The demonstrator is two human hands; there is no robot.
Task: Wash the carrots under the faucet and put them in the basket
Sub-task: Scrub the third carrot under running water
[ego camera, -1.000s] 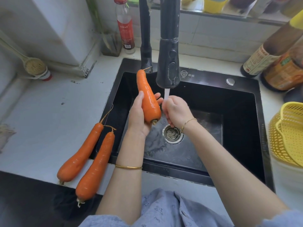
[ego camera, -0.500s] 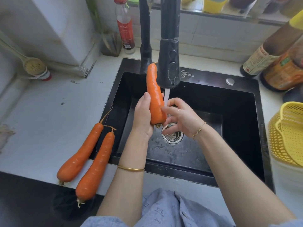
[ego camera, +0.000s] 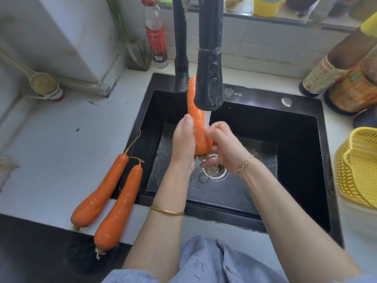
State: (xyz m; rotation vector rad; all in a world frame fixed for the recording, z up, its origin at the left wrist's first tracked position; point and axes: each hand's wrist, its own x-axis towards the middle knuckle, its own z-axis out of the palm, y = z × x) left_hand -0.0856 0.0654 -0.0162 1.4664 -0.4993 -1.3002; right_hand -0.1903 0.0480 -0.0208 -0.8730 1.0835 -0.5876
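Rinsing carrot (ego camera: 199, 127) under faucet (ego camera: 209, 82), left hand (ego camera: 183, 144) and right hand (ego camera: 226, 146) both gripping it; two carrots (ego camera: 120, 207) waiting on left surface (ego camera: 51, 150), none visible in basket (ego camera: 357, 176).

Gold bangle (ego camera: 166, 211), twisted bracelet (ego camera: 244, 164), pale-blue garment (ego camera: 204, 260)

A white bench (ego camera: 61, 139) surrounds a black sink (ego camera: 295, 139) with a steel drain strainer (ego camera: 214, 171) in its floor and a round silver button (ego camera: 286, 102) on its back rim. At the back stand a clear bottle with a red cap (ego camera: 156, 37) and, just left of it, a glass vase of green stems (ego camera: 136, 56). A slotted yellow scoop (ego camera: 41, 83) lies far left. Two brown sauce bottles (ego camera: 330, 66) stand together at right, and a yellow cup (ego camera: 267, 5) sits on the ledge above.
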